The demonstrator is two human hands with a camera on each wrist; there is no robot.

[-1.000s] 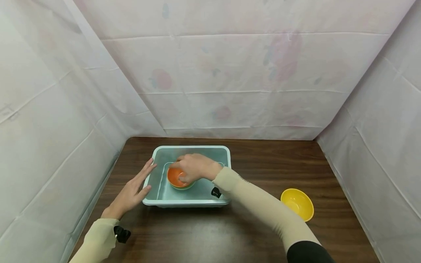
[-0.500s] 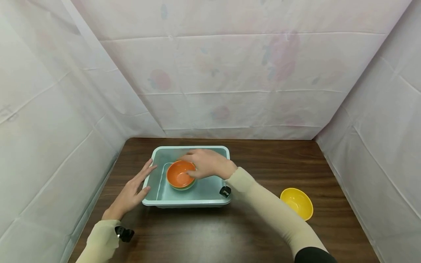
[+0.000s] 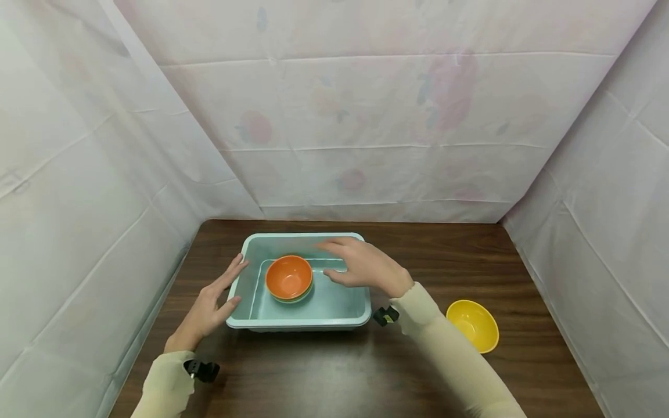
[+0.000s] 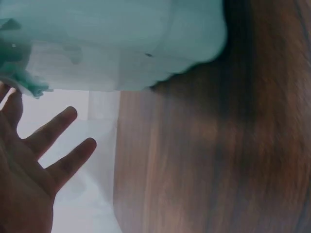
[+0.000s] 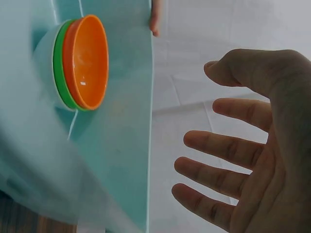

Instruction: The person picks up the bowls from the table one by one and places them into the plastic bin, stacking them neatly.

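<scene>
In the head view an orange bowl [image 3: 289,277] sits nested on top of a green bowl [image 5: 60,68] inside a pale blue-green plastic basin [image 3: 303,323]. The right wrist view shows a pale outer bowl [image 5: 46,63] beneath the green one. My right hand [image 3: 366,267] hovers over the basin's right side, fingers spread, holding nothing. My left hand [image 3: 209,310] touches the basin's left rim with its fingers extended. A yellow bowl [image 3: 473,326] stands on the table to the right, beside my right forearm.
The dark wood table [image 3: 334,377] carries the basin toward its back left. White printed cloth [image 3: 355,128] hangs behind the table and along both sides.
My right hand has let go of the orange bowl and moved right, away from the stack. The bowls stay in the basin, and my left hand has barely moved.
</scene>
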